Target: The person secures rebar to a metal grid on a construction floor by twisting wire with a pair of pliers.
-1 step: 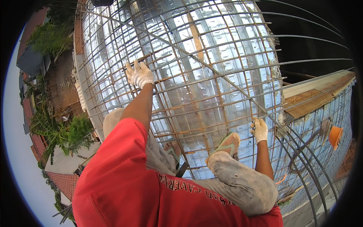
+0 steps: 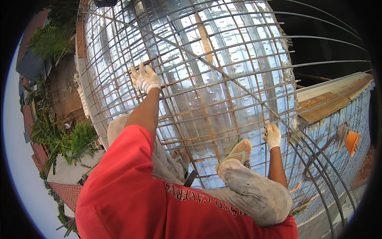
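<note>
A mesh of steel reinforcing bars [image 2: 234, 79] spreads over shiny ribbed metal decking [image 2: 191, 107]. Resting over the bars at the left, my left hand [image 2: 145, 78] wears a whitish knitted glove and has its fingers spread, close to some short bar ends. My right hand [image 2: 273, 136], in a similar glove, is low over the mesh at the right, its fingers curled together beside a bar. Whatever lies inside that curl is too small to make out. A long diagonal bar [image 2: 207, 63] crosses the mesh between both hands.
My sandalled feet [image 2: 240, 150] stand among the bars. Long bars [image 2: 330, 61] jut over a dark opening at the right. Wooden boards [image 2: 326, 105] edge a lower mesh area holding an orange container [image 2: 352, 142]. Beyond the left slab edge [image 2: 84, 79] lie trees and roofs far below.
The view has shifted very slightly. My left hand's fingers look a little more spread; my right hand keeps its curled pose at the same place.
</note>
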Demonstrator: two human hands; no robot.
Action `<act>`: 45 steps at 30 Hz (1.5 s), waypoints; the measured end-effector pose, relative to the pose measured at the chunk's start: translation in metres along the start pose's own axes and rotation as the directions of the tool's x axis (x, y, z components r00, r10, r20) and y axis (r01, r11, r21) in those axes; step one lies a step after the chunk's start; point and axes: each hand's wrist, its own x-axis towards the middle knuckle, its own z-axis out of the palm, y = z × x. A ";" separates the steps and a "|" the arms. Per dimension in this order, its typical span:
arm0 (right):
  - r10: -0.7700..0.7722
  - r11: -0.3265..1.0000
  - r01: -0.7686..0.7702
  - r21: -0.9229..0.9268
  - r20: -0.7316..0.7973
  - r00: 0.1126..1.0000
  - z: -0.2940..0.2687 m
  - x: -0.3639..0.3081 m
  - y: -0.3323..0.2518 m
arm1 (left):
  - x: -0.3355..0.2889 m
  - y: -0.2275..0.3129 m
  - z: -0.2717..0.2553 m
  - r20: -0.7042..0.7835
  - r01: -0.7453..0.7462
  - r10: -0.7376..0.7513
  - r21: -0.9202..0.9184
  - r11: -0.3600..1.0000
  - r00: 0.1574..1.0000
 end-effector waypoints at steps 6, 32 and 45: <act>0.034 0.999 -0.034 -0.005 -0.007 0.999 0.001 -0.005 -0.007 | -0.001 0.000 0.000 -0.008 -0.012 0.012 -0.004 1.000 1.000; -0.021 0.998 0.021 -0.064 0.010 1.000 0.003 -0.009 -0.014 | 0.002 -0.002 -0.002 -0.025 -0.011 0.011 0.016 1.000 1.000; -0.020 0.993 0.021 -0.116 0.009 1.000 -0.003 -0.002 -0.008 | 0.000 0.006 -0.010 -0.001 0.002 -0.002 -0.084 0.996 1.000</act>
